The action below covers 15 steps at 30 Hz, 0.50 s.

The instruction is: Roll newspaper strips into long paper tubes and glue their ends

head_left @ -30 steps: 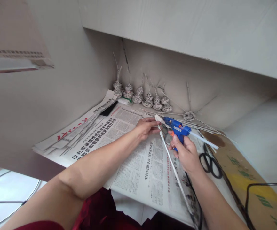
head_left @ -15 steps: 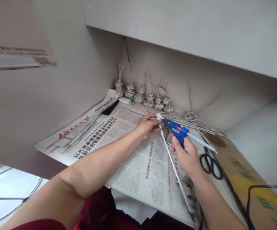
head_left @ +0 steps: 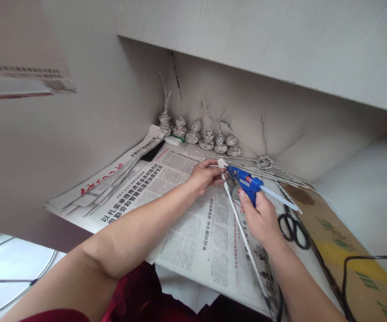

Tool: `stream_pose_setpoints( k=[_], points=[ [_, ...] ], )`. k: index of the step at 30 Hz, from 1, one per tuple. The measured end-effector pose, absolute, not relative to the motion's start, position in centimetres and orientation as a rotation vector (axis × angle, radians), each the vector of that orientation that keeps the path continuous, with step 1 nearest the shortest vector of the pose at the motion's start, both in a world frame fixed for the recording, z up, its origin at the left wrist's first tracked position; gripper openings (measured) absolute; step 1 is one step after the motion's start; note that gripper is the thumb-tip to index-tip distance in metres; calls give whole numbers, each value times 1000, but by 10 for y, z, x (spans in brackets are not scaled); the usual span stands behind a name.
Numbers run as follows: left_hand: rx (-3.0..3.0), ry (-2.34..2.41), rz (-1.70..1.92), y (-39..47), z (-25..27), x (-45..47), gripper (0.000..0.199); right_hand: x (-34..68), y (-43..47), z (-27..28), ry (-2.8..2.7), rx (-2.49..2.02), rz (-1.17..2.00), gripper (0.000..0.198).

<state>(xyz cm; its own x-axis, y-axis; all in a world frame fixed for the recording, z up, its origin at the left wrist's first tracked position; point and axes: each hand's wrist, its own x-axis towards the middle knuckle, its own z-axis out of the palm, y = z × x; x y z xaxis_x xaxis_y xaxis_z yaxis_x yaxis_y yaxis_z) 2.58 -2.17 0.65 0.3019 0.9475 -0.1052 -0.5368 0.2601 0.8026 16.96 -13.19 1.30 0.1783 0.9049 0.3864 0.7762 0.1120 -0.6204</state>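
My right hand [head_left: 258, 212] is wrapped round the handle of a blue glue gun [head_left: 247, 181], with a long translucent glue stick [head_left: 280, 199] poking out of its back end. The gun's nozzle points left and meets the white end of a thin rolled-paper strip [head_left: 242, 223]. That end is pinched in the fingers of my left hand [head_left: 207, 174]. From there the strip slants down towards the front edge of the table. Newspaper sheets [head_left: 183, 223] lie under both hands.
Several gourd-shaped woven paper pieces [head_left: 207, 140] line the back wall. A round woven start with spokes [head_left: 264, 162] leans right of them. Black-handled scissors [head_left: 294, 231] and cardboard [head_left: 334, 250] lie right, with a black cable [head_left: 344, 277]. Stacked newspapers [head_left: 113, 179] and a dark flat object [head_left: 152, 151] are left.
The view has shifted very slightly. Both hands, the glue gun and the paper strip keep nearly the same positions, with the nozzle still at the strip's end.
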Motion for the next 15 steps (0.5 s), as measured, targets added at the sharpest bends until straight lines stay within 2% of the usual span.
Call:
stream_pose_setpoints(
  k=[15],
  points=[
    [767, 646, 1126, -22, 6, 26, 31, 171, -134, 15, -1659, -1692, 135, 29]
  ],
)
